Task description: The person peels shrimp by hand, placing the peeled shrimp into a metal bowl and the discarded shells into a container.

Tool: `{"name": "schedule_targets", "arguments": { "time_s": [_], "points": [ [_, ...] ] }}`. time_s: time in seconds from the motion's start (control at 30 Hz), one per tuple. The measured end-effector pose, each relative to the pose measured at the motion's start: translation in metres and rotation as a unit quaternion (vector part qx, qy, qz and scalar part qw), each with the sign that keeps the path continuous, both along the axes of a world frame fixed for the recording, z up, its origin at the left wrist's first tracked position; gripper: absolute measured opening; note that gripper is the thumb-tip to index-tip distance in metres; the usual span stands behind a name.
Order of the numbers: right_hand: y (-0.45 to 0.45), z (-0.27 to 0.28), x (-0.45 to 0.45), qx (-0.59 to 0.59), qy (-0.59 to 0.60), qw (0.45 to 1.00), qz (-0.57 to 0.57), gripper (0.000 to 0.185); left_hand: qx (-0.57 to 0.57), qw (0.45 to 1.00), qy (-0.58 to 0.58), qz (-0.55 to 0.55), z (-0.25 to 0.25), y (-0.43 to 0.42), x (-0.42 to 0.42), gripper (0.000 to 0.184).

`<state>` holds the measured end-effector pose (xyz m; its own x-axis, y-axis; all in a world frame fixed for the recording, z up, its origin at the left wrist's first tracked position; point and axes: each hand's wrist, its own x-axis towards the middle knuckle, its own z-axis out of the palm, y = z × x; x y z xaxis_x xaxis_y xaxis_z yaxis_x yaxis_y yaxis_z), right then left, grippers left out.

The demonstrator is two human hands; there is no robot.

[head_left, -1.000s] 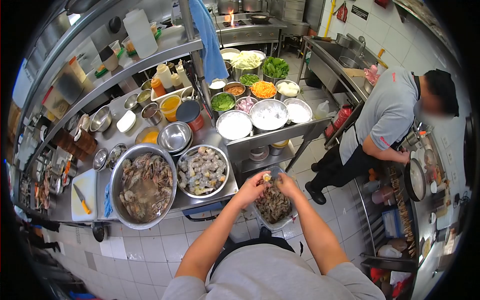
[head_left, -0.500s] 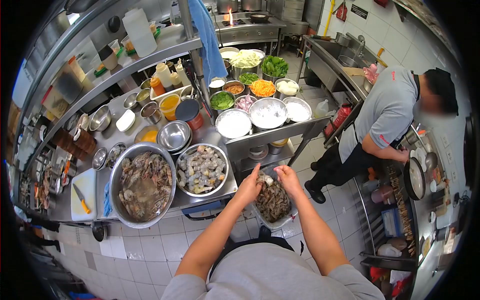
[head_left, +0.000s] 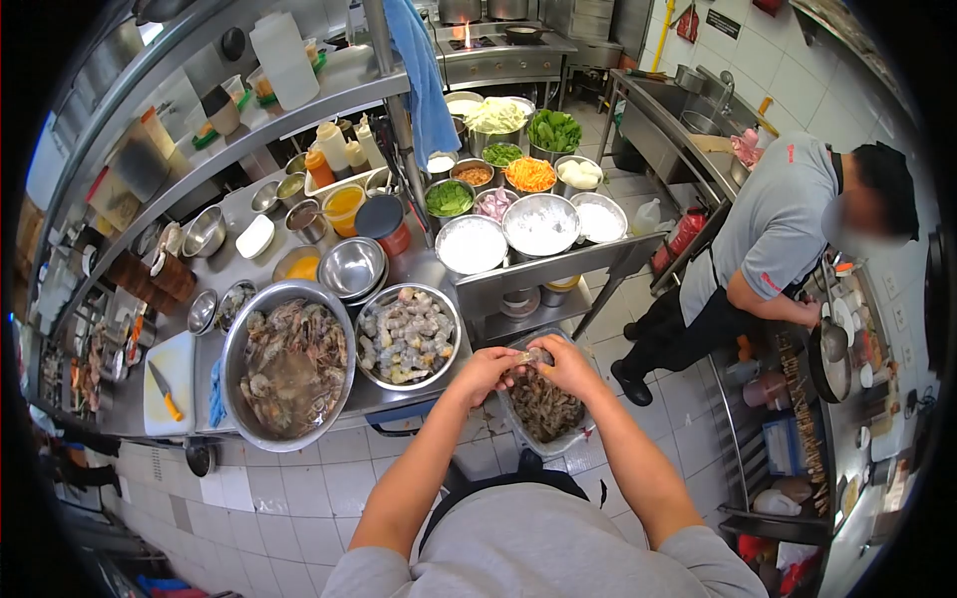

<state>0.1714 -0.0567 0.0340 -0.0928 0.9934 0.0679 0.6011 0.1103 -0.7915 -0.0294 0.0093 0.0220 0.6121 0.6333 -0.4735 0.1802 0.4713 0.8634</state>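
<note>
My left hand (head_left: 485,375) and my right hand (head_left: 566,366) meet in front of me, fingers closed on a small shrimp (head_left: 526,358) between them. Right below is a clear plastic tub (head_left: 588,436) filled with brownish shrimp shells and heads (head_left: 543,411). To the left, on the steel counter, a large metal basin (head_left: 231,414) holds whole shrimp (head_left: 284,344) in cloudy liquid. Beside it, a smaller metal bowl (head_left: 457,354) contains grey peeled shrimp (head_left: 406,334).
A knife (head_left: 164,394) lies on a white cutting board (head_left: 171,419). Bowls of white powder (head_left: 541,221) and chopped vegetables (head_left: 529,175) stand on a steel stand ahead. At right, a co-worker (head_left: 768,239) handles a pan (head_left: 829,369). A flame (head_left: 467,36) burns at the back.
My hands have come together over the tub, and a shrimp now shows between the fingers of both. The co-worker's pan and utensil have shifted slightly.
</note>
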Motion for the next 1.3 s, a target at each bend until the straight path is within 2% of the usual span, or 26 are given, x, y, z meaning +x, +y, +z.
{"name": "schedule_targets", "arguments": {
  "time_s": [0.1,0.33,0.47,0.57,0.77,0.83,0.87,0.93,0.97,1.0,1.03,1.13,1.17,1.23,1.27,1.3],
  "points": [
    [-0.001,0.001,-0.002,0.047,-0.044,0.997,0.03,0.033,-0.117,0.992,-0.036,0.022,-0.001,0.002,-0.004,0.015],
    [0.0,-0.007,-0.007,0.076,-0.12,0.986,0.083,0.019,-0.131,0.991,0.0,0.014,-0.011,0.004,0.005,0.011],
    [0.002,-0.017,-0.005,0.084,-0.15,0.98,0.098,0.018,-0.185,0.982,0.003,0.035,-0.021,0.003,0.011,0.012],
    [0.005,-0.025,-0.001,0.032,-0.198,0.976,0.089,0.016,-0.193,0.98,0.002,0.042,-0.019,0.0,0.015,0.011],
    [0.012,-0.032,0.005,0.016,-0.112,0.994,0.014,0.014,-0.147,0.989,0.001,0.032,-0.014,-0.002,0.022,0.009],
    [0.017,-0.042,0.013,-0.041,-0.011,0.999,-0.005,0.013,-0.126,0.992,0.004,0.025,-0.014,-0.003,0.023,0.009],
    [0.019,-0.047,0.019,-0.041,-0.012,0.999,-0.005,0.013,-0.096,0.995,0.005,0.01,-0.016,-0.002,0.024,0.01],
    [0.022,-0.042,0.025,-0.146,0.148,0.978,-0.008,0.013,-0.067,0.998,0.005,-0.004,-0.011,-0.002,0.024,0.012],
    [0.022,-0.04,0.028,-0.145,0.148,0.978,-0.008,0.013,-0.012,0.999,0.024,-0.029,-0.008,-0.001,0.024,0.013],
    [0.019,-0.027,0.029,-0.209,0.179,0.961,-0.003,0.013,0.043,0.997,0.042,-0.054,-0.005,0.001,0.023,0.015],
    [0.017,-0.018,0.03,-0.271,0.209,0.94,0.003,0.014,0.044,0.997,0.042,-0.055,-0.002,0.003,0.023,0.015],
    [0.014,-0.025,0.027,-0.216,0.213,0.953,0.018,0.014,0.082,0.994,0.05,-0.052,-0.004,0.003,0.023,0.022],
    [0.013,-0.028,0.024,-0.215,0.213,0.953,0.018,0.014,0.066,0.997,0.015,0.021,-0.006,0.0,0.025,0.028],
    [0.011,-0.027,0.012,-0.164,0.188,0.965,-0.086,0.013,0.025,0.986,-0.063,0.154,-0.013,-0.006,0.031,0.047],
    [0.009,-0.032,0.006,-0.163,0.188,0.965,-0.085,0.013,0.025,0.986,-0.063,0.155,-0.017,-0.011,0.035,0.047],
    [0.008,-0.04,-0.001,-0.078,0.134,0.981,-0.12,0.013,-0.006,0.969,-0.089,0.229,-0.023,-0.016,0.04,0.049]
  ]
}}
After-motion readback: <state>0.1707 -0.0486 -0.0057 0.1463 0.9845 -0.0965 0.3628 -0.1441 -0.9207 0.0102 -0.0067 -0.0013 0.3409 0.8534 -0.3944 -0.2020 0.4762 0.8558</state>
